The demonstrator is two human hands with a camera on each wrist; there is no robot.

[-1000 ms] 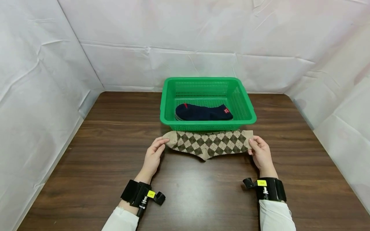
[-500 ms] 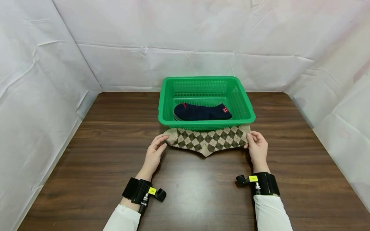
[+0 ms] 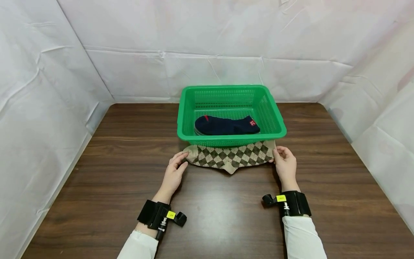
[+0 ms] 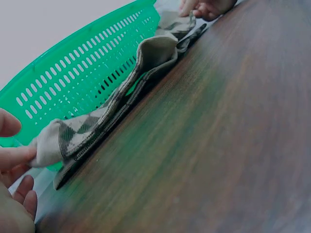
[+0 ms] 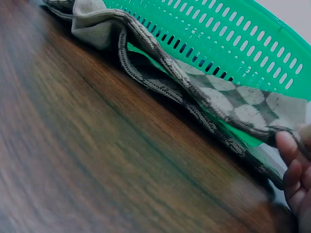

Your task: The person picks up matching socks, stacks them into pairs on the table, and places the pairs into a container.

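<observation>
A beige and dark argyle sock stretches sideways along the front of the green basket, its heel pointing toward me. At its toe end, my left hand has its fingertips on the fabric, with the thumb held apart. My right hand pinches the cuff between thumb and fingers. Both wrist views show two layers of knit, the upper sock lifted off the lower layer, with a gap between them. In the left wrist view, a finger touches the beige toe.
Dark navy socks with a red tag lie in the basket. White sheeting walls the back and sides of the brown wooden table. A black camera strap with a protruding mount circles each wrist.
My right hand has moved left and slightly forward with the cuff, and the sock now sits closer against the basket. The left hand has shifted only a little.
</observation>
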